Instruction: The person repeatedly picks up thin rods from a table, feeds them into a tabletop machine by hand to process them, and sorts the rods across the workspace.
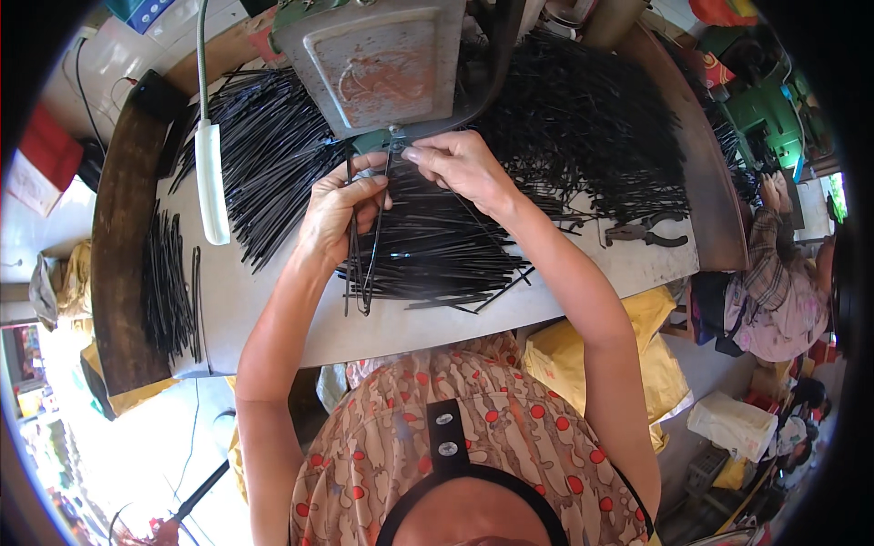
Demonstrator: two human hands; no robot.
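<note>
rods [437,250]: black | garment [533,437] — brown (with red dots) | sack [654,341] — yellow

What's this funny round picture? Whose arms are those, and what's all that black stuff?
It looks round and bendy because a wide fisheye camera, worn on someone's head, looks down. There's no robot: these are that person's bare hands. The left hand holds a few thin black rods. The right hand has its fingertips close under a big, worn metal machine; whether they pinch something is too small to tell. On the pale table lie heaps of more black rods, and pliers rest at the right.
</note>
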